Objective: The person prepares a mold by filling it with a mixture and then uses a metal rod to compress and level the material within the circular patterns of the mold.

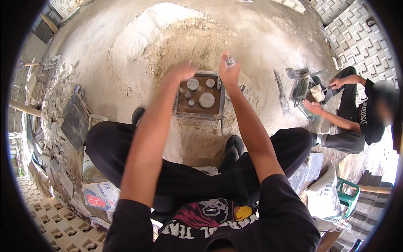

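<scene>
Between my feet lies a square metal mould frame (197,115) with a brown bed inside. Several round grey discs of different sizes sit in that bed, the largest disc (207,100) at the lower right. My left hand (184,70) hovers by the frame's far left corner, its curled fingers smeared by motion. Whether it holds anything cannot be made out. Above the far right corner, my right hand (229,74) is closed round a silvery metal tool (230,62) whose rounded end pokes out of the fist. The rest of that tool is hidden.
Pale powder (161,19) is heaped beyond the frame. At right a co-worker (357,109) handles a whitish block (317,93) over another frame. A long metal bar (282,92) lies between us. Rubble (56,155) and a dark panel (76,119) stand at left, a white sack (325,197) at lower right.
</scene>
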Action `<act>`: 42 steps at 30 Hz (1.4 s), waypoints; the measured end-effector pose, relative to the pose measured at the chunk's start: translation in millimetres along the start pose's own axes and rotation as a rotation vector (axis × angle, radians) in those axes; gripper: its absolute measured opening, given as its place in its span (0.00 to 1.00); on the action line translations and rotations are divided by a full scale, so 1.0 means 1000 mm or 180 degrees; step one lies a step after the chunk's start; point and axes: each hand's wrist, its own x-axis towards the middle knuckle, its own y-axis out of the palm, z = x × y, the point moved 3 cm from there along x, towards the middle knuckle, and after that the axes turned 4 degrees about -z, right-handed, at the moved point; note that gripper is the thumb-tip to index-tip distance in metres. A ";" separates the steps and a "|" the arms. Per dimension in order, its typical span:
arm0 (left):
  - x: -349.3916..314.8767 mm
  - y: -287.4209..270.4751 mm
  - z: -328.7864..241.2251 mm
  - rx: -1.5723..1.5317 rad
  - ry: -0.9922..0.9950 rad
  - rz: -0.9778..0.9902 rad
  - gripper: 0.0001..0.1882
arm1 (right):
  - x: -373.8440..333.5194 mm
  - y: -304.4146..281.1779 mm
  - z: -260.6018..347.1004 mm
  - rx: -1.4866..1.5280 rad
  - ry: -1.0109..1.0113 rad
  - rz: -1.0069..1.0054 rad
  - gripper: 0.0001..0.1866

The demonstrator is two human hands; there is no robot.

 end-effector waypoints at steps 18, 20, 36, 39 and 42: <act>-0.045 -0.096 0.002 0.2223 0.0315 0.1696 0.29 | -0.033 -0.020 0.017 -0.0061 0.0323 0.0237 0.25; -0.042 -0.096 -0.001 0.1730 0.0643 0.1222 0.28 | -0.032 -0.023 0.018 0.0019 0.0472 0.0334 0.25; -0.042 -0.068 -0.062 0.1976 0.1200 0.1133 0.27 | -0.059 -0.028 0.020 0.0039 0.0161 0.0100 0.22; -0.042 -0.067 -0.045 0.1969 0.1247 0.0874 0.28 | -0.061 -0.034 0.038 0.0181 0.0605 -0.0001 0.22; -0.040 -0.067 -0.047 0.1863 0.1260 0.0900 0.28 | -0.074 -0.043 0.039 0.0279 0.0573 0.0001 0.22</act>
